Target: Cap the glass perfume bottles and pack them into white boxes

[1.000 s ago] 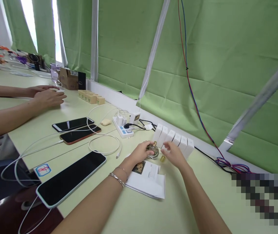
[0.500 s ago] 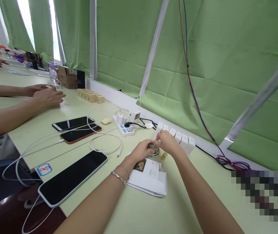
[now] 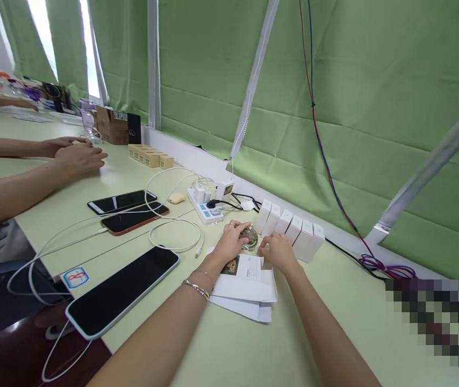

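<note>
My left hand (image 3: 229,244) is closed around a small round clear glass bottle (image 3: 249,237), which looks like a perfume bottle with a gold neck. My right hand (image 3: 278,250) is just right of the bottle, apart from it, low over the table with its fingers curled together. Whatever is between those fingers is hidden. Under and in front of my hands lies a flattened white carton (image 3: 249,290) with a dark picture and printed text. Several white boxes (image 3: 289,226) stand in a row right behind my right hand.
A power strip (image 3: 205,207) with plugs and cables lies behind my left hand. To the left are a large phone (image 3: 122,293), two more phones (image 3: 135,217) and a looped white cable (image 3: 175,234). Another person's hands (image 3: 78,153) work farther left, near small tan boxes (image 3: 151,156).
My right hand has come off the bottle's top and moved down and right, over the spot where a small gold cap stood. That cap is now out of sight. My left hand stays on the bottle.
</note>
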The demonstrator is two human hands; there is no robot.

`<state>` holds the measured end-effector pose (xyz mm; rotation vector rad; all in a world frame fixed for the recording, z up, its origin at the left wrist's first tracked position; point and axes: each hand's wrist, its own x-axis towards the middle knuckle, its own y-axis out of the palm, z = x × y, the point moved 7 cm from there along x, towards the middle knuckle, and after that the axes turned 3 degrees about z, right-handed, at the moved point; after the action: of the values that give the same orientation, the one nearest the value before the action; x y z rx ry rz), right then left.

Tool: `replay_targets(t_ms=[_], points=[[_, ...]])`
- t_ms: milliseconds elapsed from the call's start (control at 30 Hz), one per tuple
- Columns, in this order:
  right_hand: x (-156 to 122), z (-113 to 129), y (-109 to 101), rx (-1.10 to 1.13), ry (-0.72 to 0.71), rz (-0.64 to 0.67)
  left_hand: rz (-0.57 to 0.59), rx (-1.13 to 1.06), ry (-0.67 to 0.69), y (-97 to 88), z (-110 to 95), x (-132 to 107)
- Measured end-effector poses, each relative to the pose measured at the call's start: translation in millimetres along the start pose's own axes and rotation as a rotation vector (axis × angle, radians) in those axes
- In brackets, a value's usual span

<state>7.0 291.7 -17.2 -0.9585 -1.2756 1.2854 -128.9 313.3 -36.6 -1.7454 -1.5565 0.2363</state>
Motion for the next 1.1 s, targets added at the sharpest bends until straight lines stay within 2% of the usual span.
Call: replay_targets(t_ms=[67, 167, 300, 433, 567, 667, 767, 900, 1000, 1067, 1100], points=[[0.0, 1.4, 9.7, 0.019, 0.003, 0.008, 0.015, 0.034, 0.01, 0.6, -1.8, -1.6], [-2.0, -3.3, 7.2, 0.068, -0.019, 0.0, 0.04, 0.09, 0.006, 0.1, -4.2, -4.5], [-15.6, -24.9, -4.1, 0.143, -0.032, -0.023, 0.053, 0.154, -0.05, -0.6, -5.2, -8.7], [-28.1, -39.5, 3.8, 0.208, -0.009, 0.032, 0.083, 0.187, -0.06, 5.2, -5.9, -12.2], [-23.2, -29.3, 15.7, 0.241, 0.002, 0.022, 0.109, 0.201, -0.032, 8.8, -6.0, -13.8], [-16.9, -14.6, 15.5, 0.249, -0.006, 0.002, 0.097, 0.201, -0.021, 3.1, -9.3, -15.2], [-15.7, -4.6, -1.8, 0.23, -0.029, -0.031, 0.033, 0.201, -0.018, -7.7, -17.2, -17.1], [-2.3, -4.2, -48.7, 0.147, -0.037, -0.141, -0.156, 0.209, -0.003, -26.4, -30.6, -18.0], [32.5, -4.4, -74.5, 0.066, -0.038, -0.141, -0.258, 0.225, 0.011, -41.8, -39.0, -18.7], [63.0, -3.7, -77.9, 0.017, -0.023, -0.064, -0.283, 0.204, 0.029, -54.0, -44.9, -21.0], [77.9, -3.4, -76.5, -0.004, -0.01, -0.018, -0.259, 0.183, 0.061, -58.4, -49.5, -22.5]])
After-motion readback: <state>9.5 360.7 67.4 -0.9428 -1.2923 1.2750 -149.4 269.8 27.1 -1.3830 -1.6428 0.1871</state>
